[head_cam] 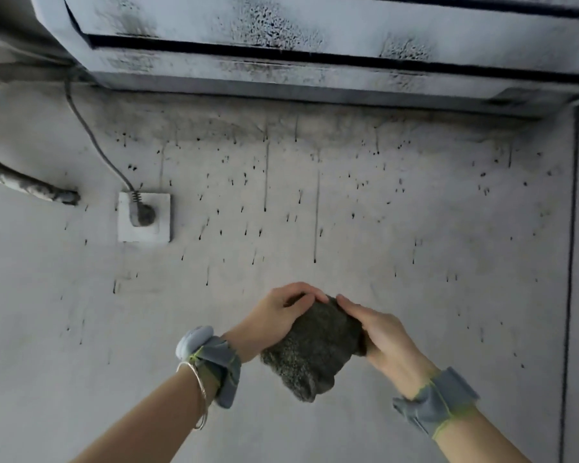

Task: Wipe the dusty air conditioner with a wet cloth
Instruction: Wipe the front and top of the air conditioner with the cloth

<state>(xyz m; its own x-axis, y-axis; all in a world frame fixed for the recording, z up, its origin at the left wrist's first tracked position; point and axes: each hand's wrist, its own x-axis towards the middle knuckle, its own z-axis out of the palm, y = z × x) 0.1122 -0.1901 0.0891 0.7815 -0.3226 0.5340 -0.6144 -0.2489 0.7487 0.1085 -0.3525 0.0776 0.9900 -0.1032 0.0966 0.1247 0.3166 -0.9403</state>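
Both forearms reach up and inward from below the air conditioner (pixel 315 45), meeting well beneath its underside in front of the wall (pixel 415 245). The left hand (pixel 274 315) arches over the top of the cloth (pixel 311 349), fingers curled down and thumb tucked beneath, gripping its upper left edge. The right hand (pixel 378 332) lies flat along the cloth's right side, fingers extended and closed together, pinching the fabric between fingers and thumb. The cloth is a dark grey, nubby, bunched wad that sags below the two hands. Each wrist wears a grey fabric band tied with yellow-green thread, and a thin metal bangle (pixel 198 392) rings the left forearm. The air conditioner is a long pale casing with dark horizontal slots, mottled with sooty black patches. Below it the wall is matte and grey, flecked with dark spots and thin vertical drip streaks. Below the unit's left end a white square socket (pixel 144 217) holds a grey plug with its cord running up.
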